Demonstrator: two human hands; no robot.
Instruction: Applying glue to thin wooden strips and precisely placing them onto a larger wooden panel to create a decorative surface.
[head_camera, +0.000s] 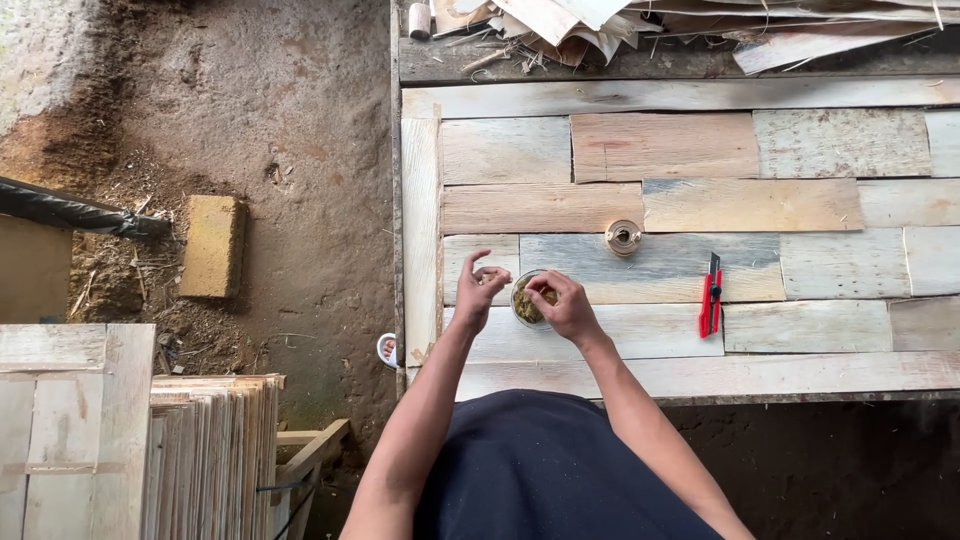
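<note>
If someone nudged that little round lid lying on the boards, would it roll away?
Probably not: the round lid lies flat on the plank panel, so it would likely slide. It looks small and light, so easy to lift. Set on edge, it could roll.

Single head view, worn on the person, facing straight down from well above. Plank panel (680, 210) fills the right, its near edge by the torso; dirt floor (290, 120) left. Mid distance.
</note>
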